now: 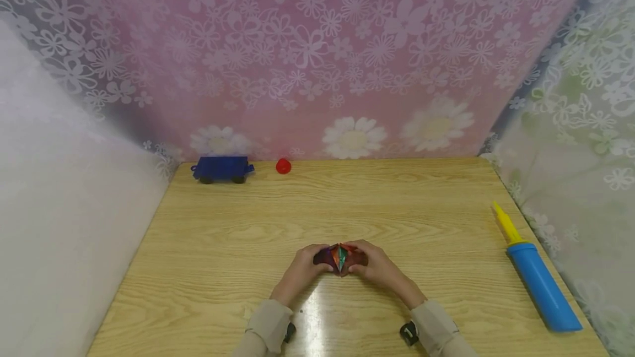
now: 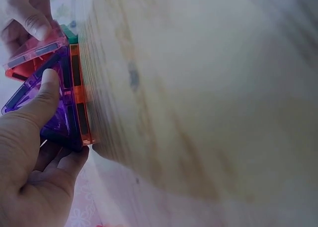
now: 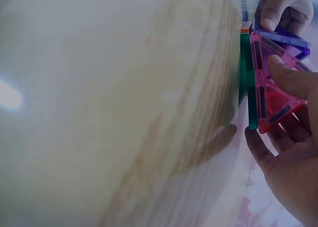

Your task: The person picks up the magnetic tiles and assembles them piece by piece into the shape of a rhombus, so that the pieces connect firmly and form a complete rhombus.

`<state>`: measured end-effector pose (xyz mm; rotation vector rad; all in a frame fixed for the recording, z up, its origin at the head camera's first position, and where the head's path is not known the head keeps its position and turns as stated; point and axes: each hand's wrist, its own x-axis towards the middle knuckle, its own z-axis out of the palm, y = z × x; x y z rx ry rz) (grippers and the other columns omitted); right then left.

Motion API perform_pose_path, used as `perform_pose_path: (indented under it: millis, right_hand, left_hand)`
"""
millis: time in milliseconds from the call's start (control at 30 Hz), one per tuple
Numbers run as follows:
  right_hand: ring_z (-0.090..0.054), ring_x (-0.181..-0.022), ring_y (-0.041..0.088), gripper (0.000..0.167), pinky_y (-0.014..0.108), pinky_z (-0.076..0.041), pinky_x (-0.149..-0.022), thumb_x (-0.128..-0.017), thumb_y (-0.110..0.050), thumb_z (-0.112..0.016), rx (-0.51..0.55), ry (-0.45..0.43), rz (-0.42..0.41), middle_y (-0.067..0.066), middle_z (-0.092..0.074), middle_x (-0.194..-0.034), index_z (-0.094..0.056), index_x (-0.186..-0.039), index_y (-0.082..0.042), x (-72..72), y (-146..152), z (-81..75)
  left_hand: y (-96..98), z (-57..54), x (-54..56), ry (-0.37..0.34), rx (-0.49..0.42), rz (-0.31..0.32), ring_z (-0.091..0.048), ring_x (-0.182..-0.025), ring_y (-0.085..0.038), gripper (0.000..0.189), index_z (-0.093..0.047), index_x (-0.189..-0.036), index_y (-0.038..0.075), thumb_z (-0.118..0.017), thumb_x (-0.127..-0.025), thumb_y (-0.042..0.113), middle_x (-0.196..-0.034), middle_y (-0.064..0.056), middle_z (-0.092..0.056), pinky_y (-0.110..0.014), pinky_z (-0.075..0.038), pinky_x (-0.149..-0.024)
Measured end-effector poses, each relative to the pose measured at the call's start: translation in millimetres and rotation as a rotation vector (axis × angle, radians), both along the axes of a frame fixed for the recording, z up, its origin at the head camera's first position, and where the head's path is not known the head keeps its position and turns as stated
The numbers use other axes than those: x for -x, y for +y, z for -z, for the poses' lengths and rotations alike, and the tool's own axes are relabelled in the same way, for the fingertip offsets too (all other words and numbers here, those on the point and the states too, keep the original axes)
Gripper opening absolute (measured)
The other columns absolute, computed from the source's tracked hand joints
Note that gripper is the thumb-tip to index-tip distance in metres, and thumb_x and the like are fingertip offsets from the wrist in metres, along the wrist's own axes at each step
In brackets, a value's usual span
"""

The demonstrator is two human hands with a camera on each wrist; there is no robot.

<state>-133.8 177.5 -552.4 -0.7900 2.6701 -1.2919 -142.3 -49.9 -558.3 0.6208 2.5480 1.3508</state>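
Two clusters of see-through magnetic tiles meet between my hands near the middle of the table. My left hand point(image 1: 305, 266) grips the cluster with a purple triangular tile point(image 2: 62, 105) and an orange tile point(image 2: 81, 95) along its base. My right hand point(image 1: 379, 266) grips the other, with a pink triangular tile point(image 3: 266, 78), a red tile point(image 3: 280, 105) and a green tile point(image 3: 246, 73). Both thumbs lie on the tiles' faces, fingers behind. From above, orange and green show in a narrow opening between the two halves. The fingers partly hide the tiles.
A blue toy wagon point(image 1: 222, 168) and a small red cap-like piece point(image 1: 283, 166) stand at the back of the wooden table point(image 1: 387, 197). A blue hand pump point(image 1: 543, 288) with a yellow nozzle lies along the right edge. Flowered cloth hangs behind and at the sides.
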Motion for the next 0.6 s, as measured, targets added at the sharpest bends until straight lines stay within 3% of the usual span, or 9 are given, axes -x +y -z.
perform_pose_path:
  millis: [167,400,600]
  right_hand:
    - [-0.059,-0.110,0.029,0.052,0.042,-0.051,-0.090,-0.080,-0.010,-0.075,-0.011,-0.025,0.019,0.012,-0.061,-0.121,-0.056,-0.128,-0.004,0.9,-2.8,-3.6]
    - [-0.061,-0.105,0.027,0.044,0.042,-0.052,-0.088,-0.081,-0.014,-0.075,-0.011,0.090,0.003,0.009,-0.064,-0.115,-0.060,-0.122,-0.005,4.4,-9.4,-3.1]
    - [-0.061,-0.105,0.027,0.043,0.041,-0.052,-0.088,-0.082,-0.015,-0.074,-0.003,0.087,-0.003,0.009,-0.064,-0.115,-0.060,-0.121,-0.004,5.0,-11.2,-4.2]
  left_hand:
    - [-0.2,0.2,0.0,0.003,-0.006,0.012,-0.057,-0.115,-0.032,0.050,-0.056,-0.127,-0.004,-0.070,-0.084,0.019,-0.124,-0.019,-0.060,-0.042,-0.047,-0.097]
    - [0.5,2.2,1.2,0.031,0.007,0.011,-0.058,-0.114,-0.031,0.049,-0.057,-0.126,-0.003,-0.071,-0.083,0.017,-0.122,-0.019,-0.061,-0.041,-0.048,-0.097]
    - [0.9,4.1,1.0,0.045,0.010,0.014,-0.058,-0.114,-0.031,0.049,-0.057,-0.126,-0.003,-0.071,-0.083,0.018,-0.122,-0.018,-0.061,-0.042,-0.047,-0.097]
